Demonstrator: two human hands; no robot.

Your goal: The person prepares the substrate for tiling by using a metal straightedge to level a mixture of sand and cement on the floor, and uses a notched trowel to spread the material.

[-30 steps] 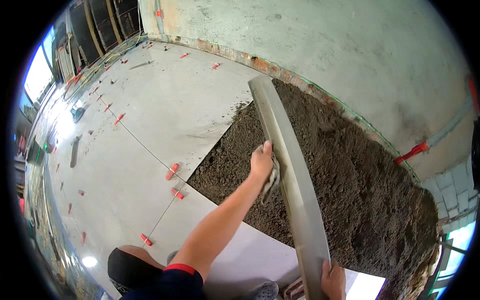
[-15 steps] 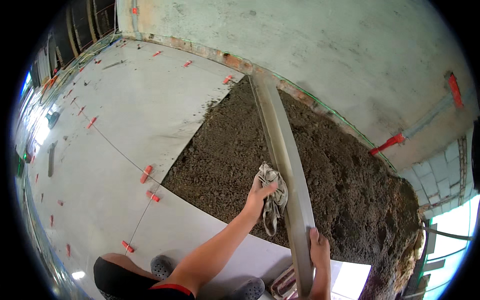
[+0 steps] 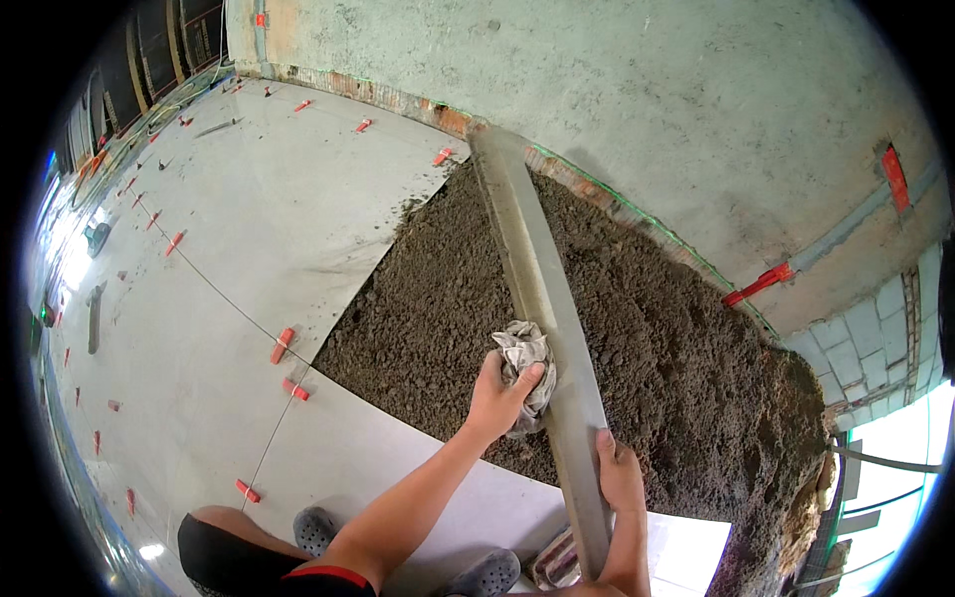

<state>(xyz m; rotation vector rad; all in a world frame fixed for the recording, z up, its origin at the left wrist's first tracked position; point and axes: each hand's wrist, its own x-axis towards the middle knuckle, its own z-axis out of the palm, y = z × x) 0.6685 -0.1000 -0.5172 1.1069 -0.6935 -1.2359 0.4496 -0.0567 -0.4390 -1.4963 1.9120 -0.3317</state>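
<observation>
My left hand (image 3: 499, 390) is closed around a crumpled, dirty grey-white rag (image 3: 524, 348), pressed against the left side of a long metal straightedge (image 3: 557, 284). The bar slants from near my feet up toward the wall, raised over a bed of dark, crumbly mortar (image 3: 428, 298). Around its right edge, close to the near end, my right hand (image 3: 621, 476) is closed, with the thumb on top. Palm-side fingers of that hand are hidden by the bar.
Large pale floor tiles (image 3: 239, 199) lie left and near, with red levelling clips (image 3: 283, 344) along the joints. A plastered wall (image 3: 676, 99) stands behind the mortar. Beside my clog (image 3: 487, 574) lies a partly hidden trowel-like tool (image 3: 557, 565). A pale tile edge (image 3: 686, 547) borders the mortar.
The rag has been bunched up in my left hand; its hanging end is drawn in. The straightedge and both hands have shifted slightly left in view, and the right hand sits a little higher.
</observation>
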